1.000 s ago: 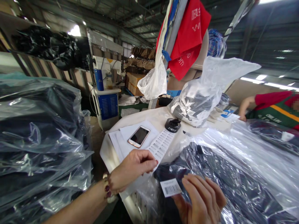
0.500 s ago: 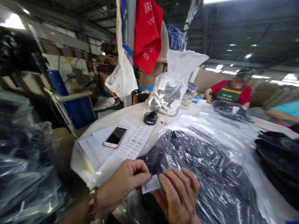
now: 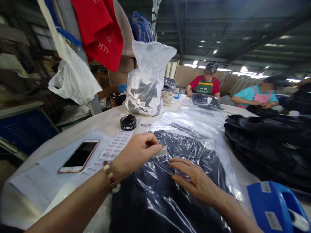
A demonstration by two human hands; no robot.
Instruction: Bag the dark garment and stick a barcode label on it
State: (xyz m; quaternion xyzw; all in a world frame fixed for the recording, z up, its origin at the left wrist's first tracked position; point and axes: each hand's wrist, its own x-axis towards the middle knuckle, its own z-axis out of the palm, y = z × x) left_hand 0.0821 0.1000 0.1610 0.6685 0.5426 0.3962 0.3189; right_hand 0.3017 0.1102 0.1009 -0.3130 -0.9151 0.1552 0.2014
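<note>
My left hand (image 3: 136, 151), with a beaded bracelet at the wrist, pinches a small white barcode sticker (image 3: 163, 151) between thumb and fingers. The sticker is just above or against a dark garment in a clear plastic bag (image 3: 157, 197); whether it touches cannot be told. Fingers apart, my right hand (image 3: 194, 178) rests over the same bag, to the right of the sticker. A sheet of barcode stickers (image 3: 116, 144) lies on the table left of the bag.
A phone (image 3: 79, 156) lies on papers at the left. Behind are a black tape roll (image 3: 128, 123) and a stuffed plastic bag (image 3: 144, 87). Black garments (image 3: 264, 145) and a blue dispenser (image 3: 269, 207) are on the right. Two people work across the table.
The view has swung right, bringing the blue dispenser and a second person more fully into sight. Both hands have moved forward over the bag, and the right has come away from the sticker.
</note>
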